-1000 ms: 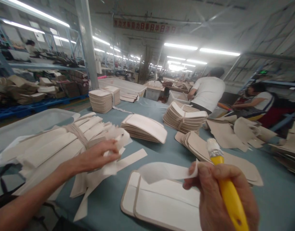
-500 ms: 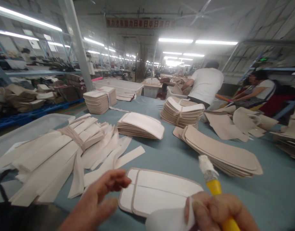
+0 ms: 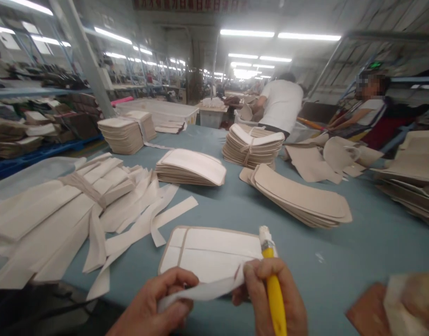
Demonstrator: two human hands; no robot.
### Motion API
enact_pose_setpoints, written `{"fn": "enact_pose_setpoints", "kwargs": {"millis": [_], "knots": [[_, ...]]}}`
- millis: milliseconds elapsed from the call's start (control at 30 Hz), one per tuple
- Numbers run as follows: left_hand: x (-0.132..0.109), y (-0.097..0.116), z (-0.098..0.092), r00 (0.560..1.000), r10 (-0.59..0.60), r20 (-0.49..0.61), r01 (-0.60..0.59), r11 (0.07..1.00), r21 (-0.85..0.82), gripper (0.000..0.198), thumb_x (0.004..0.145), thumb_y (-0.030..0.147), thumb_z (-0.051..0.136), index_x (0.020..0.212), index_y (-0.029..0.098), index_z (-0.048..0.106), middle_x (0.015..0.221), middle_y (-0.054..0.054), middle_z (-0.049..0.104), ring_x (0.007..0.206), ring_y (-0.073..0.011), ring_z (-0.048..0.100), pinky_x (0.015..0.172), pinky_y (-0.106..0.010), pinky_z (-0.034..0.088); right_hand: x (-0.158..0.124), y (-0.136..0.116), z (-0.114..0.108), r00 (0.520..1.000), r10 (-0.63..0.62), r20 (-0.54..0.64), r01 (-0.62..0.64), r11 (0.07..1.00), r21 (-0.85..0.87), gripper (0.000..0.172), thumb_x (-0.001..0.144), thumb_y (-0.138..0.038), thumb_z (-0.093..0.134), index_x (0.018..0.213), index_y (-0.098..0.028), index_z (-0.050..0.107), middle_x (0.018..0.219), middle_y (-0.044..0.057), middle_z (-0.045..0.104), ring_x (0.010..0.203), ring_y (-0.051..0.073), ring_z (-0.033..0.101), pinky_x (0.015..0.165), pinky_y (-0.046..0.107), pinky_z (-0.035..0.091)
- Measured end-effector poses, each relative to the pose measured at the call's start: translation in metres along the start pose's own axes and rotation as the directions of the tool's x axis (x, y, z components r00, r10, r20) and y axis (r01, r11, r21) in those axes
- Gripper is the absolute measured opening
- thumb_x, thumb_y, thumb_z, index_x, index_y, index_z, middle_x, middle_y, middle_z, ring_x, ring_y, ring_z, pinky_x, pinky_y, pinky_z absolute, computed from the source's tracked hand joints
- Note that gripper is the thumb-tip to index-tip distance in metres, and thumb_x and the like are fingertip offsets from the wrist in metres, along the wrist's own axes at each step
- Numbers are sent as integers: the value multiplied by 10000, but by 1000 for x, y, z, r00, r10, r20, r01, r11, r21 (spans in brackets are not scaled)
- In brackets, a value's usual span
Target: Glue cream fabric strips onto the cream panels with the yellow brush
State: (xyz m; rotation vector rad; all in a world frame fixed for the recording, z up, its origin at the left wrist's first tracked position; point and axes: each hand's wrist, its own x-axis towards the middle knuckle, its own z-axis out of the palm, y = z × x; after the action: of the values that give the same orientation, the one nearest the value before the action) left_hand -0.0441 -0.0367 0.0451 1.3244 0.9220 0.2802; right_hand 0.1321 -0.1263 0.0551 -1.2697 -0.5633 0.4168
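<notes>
Head view: the left hand [image 3: 156,301] and right hand [image 3: 275,296] pinch opposite ends of a pale strip [image 3: 214,290], which spans the gap between them, over the near side of white panels [image 3: 217,252] on the table [image 3: 221,210]. The right hand also grips a yellow brush [image 3: 276,303], bristles upward.

Yellow-handled, white-tipped brush [image 3: 277,305]: handle end cut off by lower edge. White, brown-edged flat panels [image 3: 217,240]: near side partly hidden behind left hand [image 3: 161,301]. Red-lettered banner [image 3: 200,4]: cropped by upper edge.
</notes>
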Motion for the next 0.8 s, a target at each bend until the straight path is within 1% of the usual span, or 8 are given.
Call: {"fn": "enact_pose_setpoints", "kwargs": {"millis": [100,200,333,433,533,600,667,800], "knots": [[-6,6,5,995,-47,-85,52,997,60,594,751,700,779,1108,228,731,677,42,576,566,-92,424,504,-183,334,6,13,-16,998,-66,-23,62,988,-139,324,975,-461,746,860,-237,542,715,-54,634,538,109,651,522,200,560],[-4,-2,7,992,-72,-100,82,992,93,584,737,684,792,1125,252,725,686,51,601,500,-64,377,464,-174,306,13,24,-35,969,-242,-44,213,915,-342,274,965,-415,745,855,-226,580,729,-40,669,564,121,682,550,208,569],[6,-28,-1,994,-111,3,110,988,106,626,729,738,789,1107,247,701,794,23,645,535,-71,417,458,-165,349,21,29,-56,910,-411,-61,317,782,-536,211,976,-371,727,868,-217,632,775,-23,711,652,128,707,645,220,570],[10,-41,-7,983,-134,123,122,987,103,635,742,812,738,985,227,689,699,48,532,523,-66,359,437,-156,341,23,30,-66,896,-440,-67,314,731,-606,216,983,-380,719,870,-215,637,759,-29,696,652,126,684,653,225,540],[7,-41,-7,977,-157,146,152,987,46,625,705,807,778,892,219,677,636,71,452,505,-56,325,431,-147,325,24,34,-75,898,-431,-86,287,723,-628,233,981,-400,714,872,-218,620,733,-42,662,624,121,635,645,234,508],[4,-37,-7,978,-181,102,185,983,-22,625,665,773,832,923,218,702,621,77,450,497,-50,318,439,-149,322,25,36,-80,903,-420,-93,272,725,-633,229,978,-400,712,879,-220,610,740,-46,652,628,120,625,650,236,497],[1,-36,-9,978,-203,43,206,976,-73,659,668,756,844,1039,223,730,611,71,486,485,-50,333,449,-158,323,26,38,-84,907,-410,-97,261,727,-635,221,975,-397,708,887,-223,603,752,-47,649,645,120,629,661,235,495],[-1,-47,-17,961,-268,-71,257,957,-136,738,729,744,817,1271,253,715,618,38,576,493,-88,464,466,-172,346,24,38,-86,915,-389,-109,238,736,-633,213,965,-403,703,893,-228,605,768,-46,652,661,123,635,669,234,503]]}}
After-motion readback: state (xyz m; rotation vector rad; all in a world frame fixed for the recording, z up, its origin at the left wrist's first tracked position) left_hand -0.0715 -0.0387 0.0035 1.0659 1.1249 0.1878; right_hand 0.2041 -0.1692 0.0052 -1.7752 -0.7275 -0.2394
